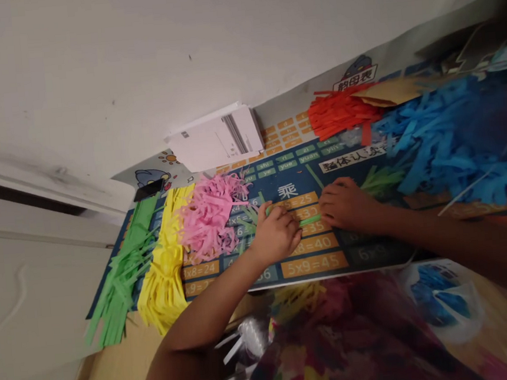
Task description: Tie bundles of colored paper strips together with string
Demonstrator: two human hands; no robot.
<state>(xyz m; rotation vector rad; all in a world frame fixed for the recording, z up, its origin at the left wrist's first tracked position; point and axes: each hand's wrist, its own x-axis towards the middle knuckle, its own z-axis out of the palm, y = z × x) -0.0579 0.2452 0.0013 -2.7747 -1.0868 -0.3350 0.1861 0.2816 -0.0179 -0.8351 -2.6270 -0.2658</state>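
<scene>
Between my two hands stretches a green paper tassel (310, 220), narrow and tightly bunched at its middle. My left hand (277, 232) is closed around its left part, with pale green fringe showing beyond the fingers. My right hand (343, 203) grips the other side, fingers curled down; green fringe (381, 182) spreads out past it. Both hands rest low over a dark blue mat (267, 273) printed with multiplication sums. Left of my hands lies a bundle of pink paper fringe (214, 217), beside yellow fringe (165, 268) and green fringe (121, 278).
Red fringe (339, 111) and a large blue fringe pile (449, 143) lie at the right. A white box-like stack (217, 138) stands against the wall (135, 58). A black phone-like object (148, 190) lies far left. Below the table edge is a plastic bag of blue material (440, 295).
</scene>
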